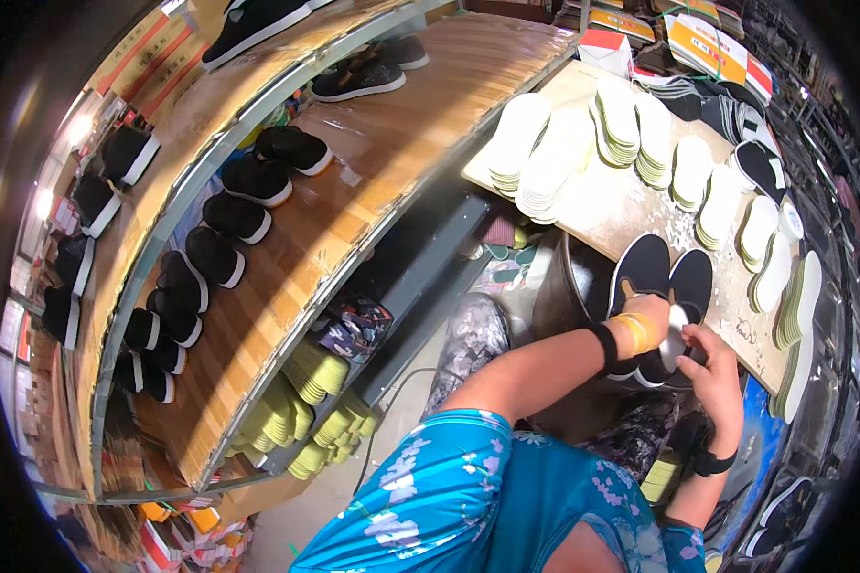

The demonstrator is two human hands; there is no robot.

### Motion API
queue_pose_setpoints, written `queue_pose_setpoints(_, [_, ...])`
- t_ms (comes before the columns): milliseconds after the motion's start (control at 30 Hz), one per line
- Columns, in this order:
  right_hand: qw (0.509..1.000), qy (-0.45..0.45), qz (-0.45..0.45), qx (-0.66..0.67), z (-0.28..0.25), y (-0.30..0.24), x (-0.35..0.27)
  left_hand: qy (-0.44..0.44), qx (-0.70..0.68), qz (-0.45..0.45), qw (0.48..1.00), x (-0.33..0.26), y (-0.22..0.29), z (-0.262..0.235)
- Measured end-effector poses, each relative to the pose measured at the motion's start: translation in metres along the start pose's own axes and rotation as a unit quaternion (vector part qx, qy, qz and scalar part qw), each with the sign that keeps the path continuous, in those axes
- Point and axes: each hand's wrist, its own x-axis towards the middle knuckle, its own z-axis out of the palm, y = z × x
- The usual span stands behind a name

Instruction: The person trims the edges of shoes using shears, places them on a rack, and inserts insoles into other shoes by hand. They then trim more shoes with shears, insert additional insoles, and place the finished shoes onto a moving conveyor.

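A pair of black slip-on shoes with white soles rests at the near edge of the pale board, the left shoe (642, 263) beside the right shoe (691, 279). My left hand (645, 320), with yellow wrapping at the wrist, is closed over the shoes' openings; what its fingers grip is hidden. Between my hands shows a white piece that looks like an insole (675, 339), partly covered. My right hand (712, 368) pinches its right side with thumb and fingers. The lower ends of both shoes are partly behind my hands.
Stacks of white insoles (554, 162) line the pale board (631, 215), with more stacks (798, 325) at right. A wooden rack (354, 191) on the left carries several black shoes (231, 215). Below it lie yellow-green insoles (277, 420). Packages (707, 48) stand at the back.
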Motion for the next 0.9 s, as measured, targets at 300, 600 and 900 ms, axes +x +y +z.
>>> queue_pose_setpoints(300, [0.989, 0.139, 0.043, 0.012, -0.035, 0.02, -0.033, 0.122, -0.019, 0.045, 0.991, -0.15, -0.093, -0.13])
queue_pose_setpoints(600, [0.997, -0.03, -0.069, -0.014, 0.035, 0.031, 0.028, 0.216, -0.172, -0.066, 0.959, -0.318, -0.047, -0.286])
queue_pose_setpoints(900, [0.953, -0.146, -0.257, -0.061, 0.088, -0.041, 0.073, 0.326, -0.074, -0.16, 0.929, -0.291, -0.058, -0.494])
